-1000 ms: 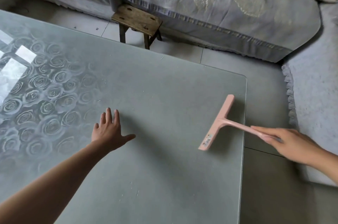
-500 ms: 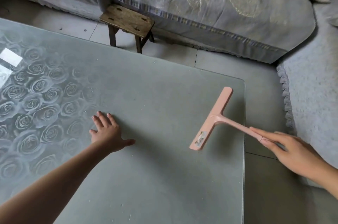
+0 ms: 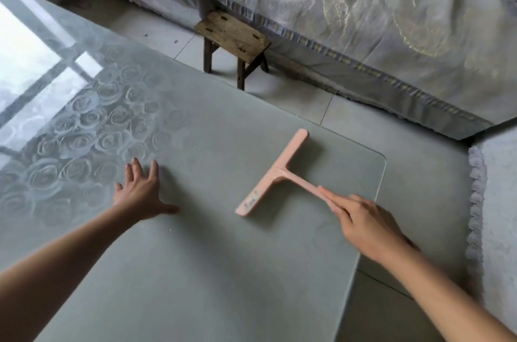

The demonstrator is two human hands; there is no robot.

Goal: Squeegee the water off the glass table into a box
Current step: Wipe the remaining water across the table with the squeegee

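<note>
Gripping pink squeegee (image 3: 275,174) handle, right hand (image 3: 366,225), left hand (image 3: 140,193) flat on glass table (image 3: 223,271)

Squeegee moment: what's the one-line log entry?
right hand grips pink squeegee handle | left hand flat on glass table | squeegee over table's right end

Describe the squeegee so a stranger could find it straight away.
Find the big glass table with the rose pattern. Near its far right corner is a pink T-shaped squeegee, handle held by the right hand. Nothing else there is pink.

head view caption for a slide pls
Right hand holds a pink squeegee over the glass table; left hand spread open on it.
</note>
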